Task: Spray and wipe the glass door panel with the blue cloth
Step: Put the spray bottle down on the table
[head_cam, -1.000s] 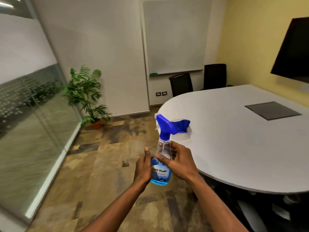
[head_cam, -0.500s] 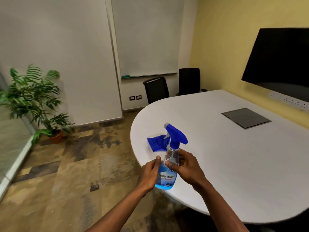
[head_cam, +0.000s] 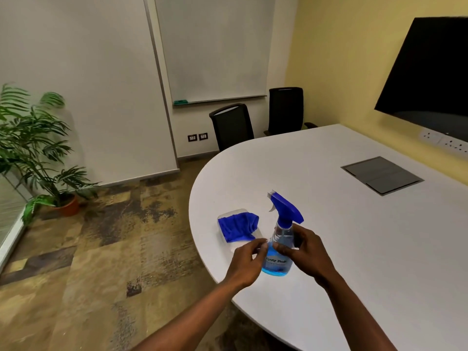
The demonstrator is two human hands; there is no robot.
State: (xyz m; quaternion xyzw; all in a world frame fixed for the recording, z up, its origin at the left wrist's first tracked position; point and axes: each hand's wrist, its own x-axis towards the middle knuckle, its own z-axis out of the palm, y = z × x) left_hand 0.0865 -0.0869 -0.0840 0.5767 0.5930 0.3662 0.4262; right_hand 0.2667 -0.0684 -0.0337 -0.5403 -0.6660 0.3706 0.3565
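Note:
A clear spray bottle (head_cam: 279, 239) with a blue trigger head and blue liquid stands upright over the white table (head_cam: 354, 224), near its front-left rim. My right hand (head_cam: 307, 252) grips its neck and body. My left hand (head_cam: 247, 262) touches the bottle's lower left side with its fingertips. The blue cloth (head_cam: 238, 228) lies crumpled in a clear shallow tray (head_cam: 258, 234) on the table, just left of the bottle and beyond my left hand. Only a sliver of the glass panel (head_cam: 7, 214) shows at the far left edge.
A potted plant (head_cam: 38, 158) stands on the floor at the left by the glass. Two black chairs (head_cam: 231, 126) sit behind the table's far end. A dark screen (head_cam: 430, 72) hangs on the yellow wall; a grey hatch (head_cam: 381, 174) is set in the tabletop.
My view has swung right, away from the glass panel, toward the table. The bottle has come down over the tabletop beside the cloth, still between both hands.

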